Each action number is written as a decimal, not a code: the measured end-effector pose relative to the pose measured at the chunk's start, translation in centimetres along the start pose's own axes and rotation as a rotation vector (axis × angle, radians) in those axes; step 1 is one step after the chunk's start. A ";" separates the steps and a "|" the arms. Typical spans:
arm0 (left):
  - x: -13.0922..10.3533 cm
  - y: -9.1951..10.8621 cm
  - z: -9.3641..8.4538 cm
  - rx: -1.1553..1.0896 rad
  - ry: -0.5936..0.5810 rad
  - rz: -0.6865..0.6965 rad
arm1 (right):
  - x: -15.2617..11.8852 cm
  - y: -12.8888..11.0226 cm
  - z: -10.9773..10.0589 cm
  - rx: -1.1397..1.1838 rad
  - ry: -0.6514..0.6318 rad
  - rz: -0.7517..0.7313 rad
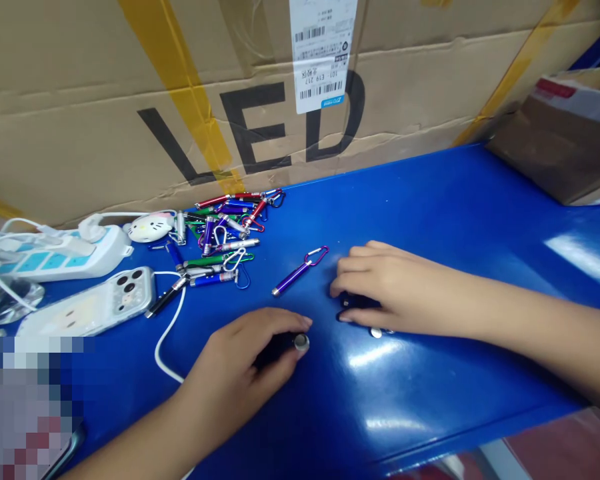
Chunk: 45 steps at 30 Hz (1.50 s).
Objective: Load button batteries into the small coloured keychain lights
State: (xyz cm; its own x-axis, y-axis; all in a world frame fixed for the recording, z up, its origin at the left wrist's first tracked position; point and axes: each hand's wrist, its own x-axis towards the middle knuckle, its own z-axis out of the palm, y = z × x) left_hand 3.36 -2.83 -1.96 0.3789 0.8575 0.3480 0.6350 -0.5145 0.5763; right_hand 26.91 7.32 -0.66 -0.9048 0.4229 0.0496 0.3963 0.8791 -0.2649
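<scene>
My left hand (247, 350) is closed around a small flashlight (301, 343), pinched between thumb and fingers with its round silver end facing out. Most of its body is hidden in the hand. My right hand (375, 283) rests on the blue table, fingers curled and thumb apart from them. A tiny dark part (346, 303) shows in the gap between them. Below the right palm lies a small silver disc (376, 333), like a button cell, partly covered. Between the hands and farther back is a purple flashlight (291, 278) with a purple carabiner (317, 255).
Many-coloured keychain flashlights lie piled (225, 227) at the back left. Near them are a white cat-faced item (153, 227), a power strip (80, 257), a phone in a clear case (93, 303) and a white cable (163, 347). A large cardboard box (405, 80) stands behind; another box (565, 133) sits right.
</scene>
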 end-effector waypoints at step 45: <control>0.3 0.2 -0.4 -0.106 -0.145 -0.097 | -1.1 -4.7 0.4 -0.302 0.522 -0.484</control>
State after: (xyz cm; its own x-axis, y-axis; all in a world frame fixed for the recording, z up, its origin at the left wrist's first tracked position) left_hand 3.34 -2.65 -1.47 0.4178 0.8903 0.1812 0.6013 -0.4205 0.6794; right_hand 25.93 2.63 0.15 -0.8272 -0.0406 0.5605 0.0684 0.9827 0.1722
